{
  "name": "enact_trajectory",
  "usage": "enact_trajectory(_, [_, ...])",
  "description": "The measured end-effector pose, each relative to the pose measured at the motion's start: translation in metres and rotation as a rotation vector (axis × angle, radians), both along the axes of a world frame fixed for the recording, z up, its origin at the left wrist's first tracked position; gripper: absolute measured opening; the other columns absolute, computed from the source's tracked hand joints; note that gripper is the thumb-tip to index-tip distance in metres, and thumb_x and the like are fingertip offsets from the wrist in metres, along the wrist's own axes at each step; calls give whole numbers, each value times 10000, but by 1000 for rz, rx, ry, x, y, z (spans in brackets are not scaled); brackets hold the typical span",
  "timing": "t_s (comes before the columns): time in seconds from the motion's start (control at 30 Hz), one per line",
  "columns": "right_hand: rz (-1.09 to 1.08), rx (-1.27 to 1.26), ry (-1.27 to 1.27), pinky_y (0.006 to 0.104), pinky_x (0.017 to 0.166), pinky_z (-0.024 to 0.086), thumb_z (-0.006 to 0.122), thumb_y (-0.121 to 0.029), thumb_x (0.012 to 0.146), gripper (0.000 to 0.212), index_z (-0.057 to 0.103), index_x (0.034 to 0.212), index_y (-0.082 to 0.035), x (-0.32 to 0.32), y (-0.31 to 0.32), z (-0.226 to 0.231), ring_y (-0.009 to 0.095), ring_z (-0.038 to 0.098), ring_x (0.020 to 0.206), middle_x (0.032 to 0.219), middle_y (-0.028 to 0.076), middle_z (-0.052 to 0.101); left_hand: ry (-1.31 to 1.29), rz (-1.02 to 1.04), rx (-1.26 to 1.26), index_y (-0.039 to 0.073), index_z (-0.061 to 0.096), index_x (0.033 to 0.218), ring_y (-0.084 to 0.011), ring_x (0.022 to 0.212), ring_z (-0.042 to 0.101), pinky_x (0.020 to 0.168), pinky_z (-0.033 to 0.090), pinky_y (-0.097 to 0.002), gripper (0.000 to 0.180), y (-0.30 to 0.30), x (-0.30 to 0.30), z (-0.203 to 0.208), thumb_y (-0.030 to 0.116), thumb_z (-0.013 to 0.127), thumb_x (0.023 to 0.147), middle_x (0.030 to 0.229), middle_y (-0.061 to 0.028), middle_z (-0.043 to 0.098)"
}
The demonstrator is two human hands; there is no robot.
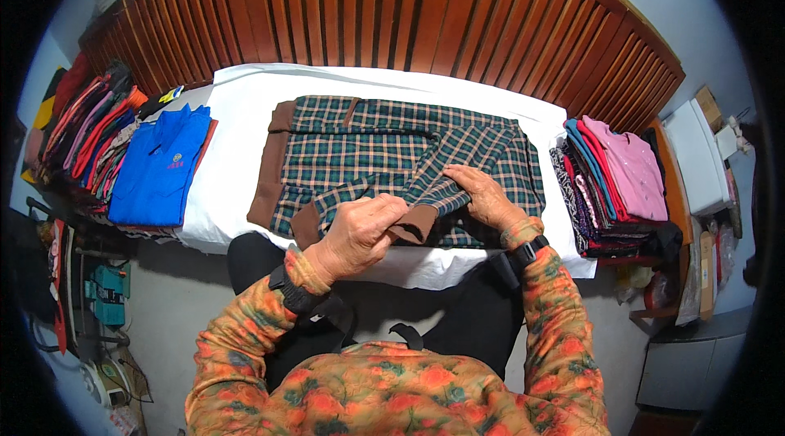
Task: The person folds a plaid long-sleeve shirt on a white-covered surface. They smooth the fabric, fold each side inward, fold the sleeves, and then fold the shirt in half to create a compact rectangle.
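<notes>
A green plaid jacket (352, 154) with brown ribbed hem and cuffs lies spread on a white sheet, its hem toward the left. One sleeve (462, 159) is folded back across the body, and its brown cuff (421, 219) points toward me. My left hand (360, 231) pinches this sleeve by the edge beside the cuff. Fingers stretched out, my right hand (486, 197) rests on the same sleeve a little farther right. The other brown cuff (306, 226) shows to the left of my left hand. Where the far end of the jacket folds under is hidden.
A folded blue polo shirt (163, 166) tops a stack on the left, next to a heap of colourful clothes (90, 129). To the right stands another stack with a pink top (625, 170). The white sheet (233, 141) covers the bed before a slatted wooden headboard (376, 6).
</notes>
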State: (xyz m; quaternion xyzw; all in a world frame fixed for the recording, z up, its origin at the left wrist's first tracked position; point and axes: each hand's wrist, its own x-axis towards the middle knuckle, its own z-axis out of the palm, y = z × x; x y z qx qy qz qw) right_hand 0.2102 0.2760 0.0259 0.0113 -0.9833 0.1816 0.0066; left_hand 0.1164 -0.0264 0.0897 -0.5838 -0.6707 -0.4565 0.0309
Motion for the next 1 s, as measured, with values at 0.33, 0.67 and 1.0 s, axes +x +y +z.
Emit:
enact_trajectory(0.33, [-154,93,3,415,1121,428,670,30,823,523,575,1322,-96,-21,63,-16,339,524,1307,1397,131,562,-223,53,11,-23,672,1050,-196,828,690,750,575,-301,316,9,-71,23,-96,506,792,926,-106,680])
enact_trajectory(0.67, [-379,61,3,489,832,505,619,-118,923,87,619,942,-32,-59,112,-8,400,627,927,911,199,634,-677,308,-77,-9,701,1114,-72,783,573,700,506,-251,235,11,-187,-30,172,588,1016,885,9,653])
enact_trajectory(1.0, [-429,171,15,475,821,519,610,-230,970,236,579,972,4,-124,131,-5,396,651,911,939,213,668,-732,659,-259,-37,698,967,-168,674,666,579,565,-328,232,29,-259,-94,185,634,971,808,-84,694])
